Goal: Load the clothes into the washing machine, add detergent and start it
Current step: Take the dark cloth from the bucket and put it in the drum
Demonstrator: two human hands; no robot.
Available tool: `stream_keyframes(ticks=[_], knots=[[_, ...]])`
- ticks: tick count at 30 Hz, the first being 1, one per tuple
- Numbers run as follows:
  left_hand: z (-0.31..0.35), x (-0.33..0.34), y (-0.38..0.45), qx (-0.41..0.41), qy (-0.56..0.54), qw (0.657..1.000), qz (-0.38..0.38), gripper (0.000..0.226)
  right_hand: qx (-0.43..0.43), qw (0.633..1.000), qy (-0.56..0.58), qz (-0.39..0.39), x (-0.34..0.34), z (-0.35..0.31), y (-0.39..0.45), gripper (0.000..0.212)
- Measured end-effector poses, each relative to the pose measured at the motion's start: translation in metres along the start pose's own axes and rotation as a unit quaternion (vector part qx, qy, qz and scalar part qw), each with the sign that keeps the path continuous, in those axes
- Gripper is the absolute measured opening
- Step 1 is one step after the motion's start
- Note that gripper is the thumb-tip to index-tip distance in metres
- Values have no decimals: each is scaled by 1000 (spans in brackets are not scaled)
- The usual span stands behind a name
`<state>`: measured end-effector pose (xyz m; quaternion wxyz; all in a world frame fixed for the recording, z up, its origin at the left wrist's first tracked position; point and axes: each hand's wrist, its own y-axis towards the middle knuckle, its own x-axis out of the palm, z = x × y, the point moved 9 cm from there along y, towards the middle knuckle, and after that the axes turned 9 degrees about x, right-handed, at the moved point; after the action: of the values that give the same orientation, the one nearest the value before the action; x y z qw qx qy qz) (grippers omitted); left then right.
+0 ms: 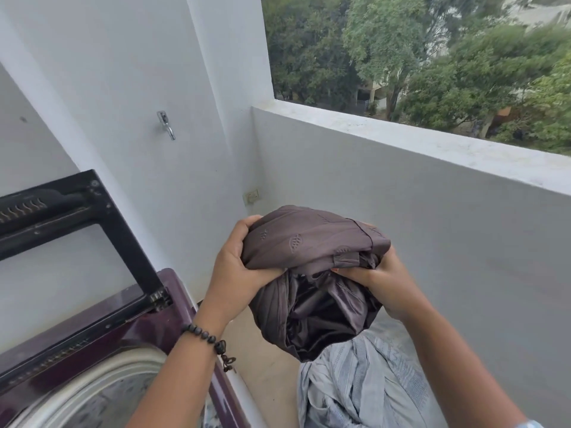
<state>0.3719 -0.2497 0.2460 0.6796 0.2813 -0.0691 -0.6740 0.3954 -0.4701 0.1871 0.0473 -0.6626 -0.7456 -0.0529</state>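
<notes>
Both hands hold bundled garment beside open washer.
Left hand (238,267) and right hand (378,281) each grip the brown garment (312,267), raised above a pale grey cloth (361,384), right of the washing machine (102,350); lid (77,223) stands upright.

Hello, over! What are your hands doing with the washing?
Left hand, right hand: both gripping brown cloth bundle. Washer lid up, drum to the left. Grey cloth waiting below. Nothing blocking.
</notes>
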Motion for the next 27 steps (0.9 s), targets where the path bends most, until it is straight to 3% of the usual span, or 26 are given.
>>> stream_keyframes(ticks=[12,16,20,27], knots=[[-12,-149,-92,-40,96,990,92,67,25,992,-3,-126,170,43,-8,39],[-17,-210,-142,-72,122,981,132,65,44,982,-3,-186,243,63,-20,47],[-30,-265,-202,-111,148,965,186,68,59,967,-19,-248,313,96,-41,40],[-68,-319,-300,-189,167,938,237,73,110,943,-79,-305,391,166,-80,46]])
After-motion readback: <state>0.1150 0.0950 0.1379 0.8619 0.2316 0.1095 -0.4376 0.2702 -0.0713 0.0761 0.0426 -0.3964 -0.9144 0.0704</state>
